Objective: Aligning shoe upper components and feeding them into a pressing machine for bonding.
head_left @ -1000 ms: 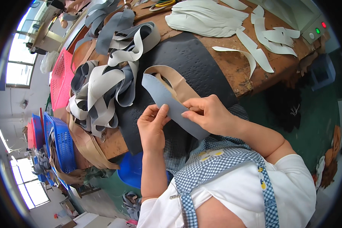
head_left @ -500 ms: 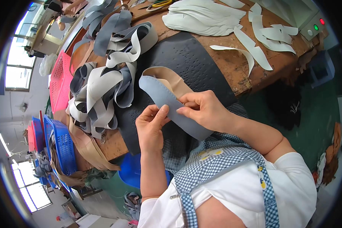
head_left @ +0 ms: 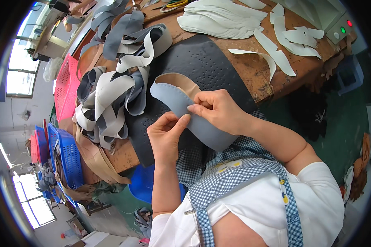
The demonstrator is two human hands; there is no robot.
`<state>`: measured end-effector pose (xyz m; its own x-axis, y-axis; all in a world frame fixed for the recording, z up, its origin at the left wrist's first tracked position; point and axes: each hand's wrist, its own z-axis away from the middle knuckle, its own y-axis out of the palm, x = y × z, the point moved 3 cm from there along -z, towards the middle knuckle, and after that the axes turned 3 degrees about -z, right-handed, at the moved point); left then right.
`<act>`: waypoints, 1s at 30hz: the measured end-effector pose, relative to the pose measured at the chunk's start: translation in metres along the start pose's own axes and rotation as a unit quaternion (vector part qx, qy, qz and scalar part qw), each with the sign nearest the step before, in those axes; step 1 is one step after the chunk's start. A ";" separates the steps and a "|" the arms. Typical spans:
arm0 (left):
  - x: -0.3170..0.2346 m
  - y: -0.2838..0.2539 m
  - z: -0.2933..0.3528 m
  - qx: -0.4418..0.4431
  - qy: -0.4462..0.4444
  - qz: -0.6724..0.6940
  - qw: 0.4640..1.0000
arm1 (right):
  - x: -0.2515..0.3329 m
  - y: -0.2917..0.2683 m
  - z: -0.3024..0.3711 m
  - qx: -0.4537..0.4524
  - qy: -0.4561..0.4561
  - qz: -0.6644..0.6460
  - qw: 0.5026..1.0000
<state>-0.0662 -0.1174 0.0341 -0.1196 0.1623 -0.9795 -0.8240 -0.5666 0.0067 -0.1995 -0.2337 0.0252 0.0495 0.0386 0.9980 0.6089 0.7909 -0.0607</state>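
Note:
Between my hands is a curved grey-blue leather-like piece (head_left: 212, 133) with a tan lining, bent into a loop like part of a shoe upper. A row of small marks or stitches runs along its upper edge. My left hand (head_left: 167, 132) pinches its near left edge between thumb and fingertips. With thumb and curled fingers, my right hand (head_left: 218, 111) grips the upper edge by the tan side. Both hands' tips are close together. Beneath the piece lies a black perforated mat (head_left: 202, 57) on the wooden bench (head_left: 247, 61); the piece's lower end reaches over my checked apron (head_left: 243, 164).
Heaped grey and white strips (head_left: 111, 92) lie left of the mat. White cut pieces (head_left: 222, 18) are stacked at the back. A pink basket (head_left: 66, 88) and a blue basket (head_left: 66, 156) stand at the left. A machine box with lit buttons (head_left: 338, 31) sits far right.
My right hand has moved slightly up and left along the piece's edge. My left thumb has shifted a little right, and the piece's lower part has turned to show more of its grey-blue face.

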 end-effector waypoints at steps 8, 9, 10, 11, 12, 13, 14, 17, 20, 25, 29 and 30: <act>-0.100 0.025 -0.018 -0.112 0.385 -0.174 0.899 | 0.062 -0.024 -0.029 -0.117 -0.187 -0.035 0.975; -0.118 0.030 -0.012 -0.157 0.430 -0.296 0.839 | 0.071 -0.031 -0.026 -0.185 -0.235 0.005 0.954; -0.128 0.038 -0.011 -0.147 0.516 -0.368 0.760 | 0.076 -0.037 -0.022 -0.181 -0.237 0.006 0.954; -0.131 0.046 -0.010 -0.134 0.590 -0.434 0.667 | 0.084 -0.050 -0.009 -0.273 -0.335 0.070 0.899; -0.122 0.058 -0.009 -0.071 0.585 -0.508 0.628 | 0.087 -0.057 0.002 -0.359 -0.424 0.132 0.821; -0.104 0.073 -0.007 -0.001 0.573 -0.576 0.583 | 0.082 -0.060 0.007 -0.358 -0.420 0.133 0.823; -0.071 0.074 -0.005 0.066 0.573 -0.598 0.557 | 0.077 -0.049 0.011 -0.239 -0.452 0.218 0.831; 0.024 0.077 0.022 0.193 0.513 -0.706 0.448 | 0.028 -0.033 0.016 -0.051 -0.368 0.351 0.860; 0.036 0.076 0.041 0.173 0.495 -0.721 0.453 | -0.008 -0.048 0.031 -0.016 -0.224 0.402 0.888; 0.038 0.078 0.035 0.085 0.490 -0.645 0.580 | -0.012 -0.051 0.057 -0.136 -0.178 0.456 0.861; 0.038 0.071 0.025 0.024 0.463 -0.567 0.681 | 0.004 -0.028 0.078 -0.133 -0.400 0.421 0.803; 0.036 0.070 0.023 0.016 0.459 -0.532 0.712 | 0.002 -0.020 0.079 -0.076 -0.425 0.398 0.810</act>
<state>-0.1406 -0.1324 0.0040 0.9813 -0.1176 -0.1525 -0.1912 -0.4966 -0.8466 -0.2741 -0.2010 0.0300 -0.0493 0.9559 0.2895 0.7453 0.2282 -0.6265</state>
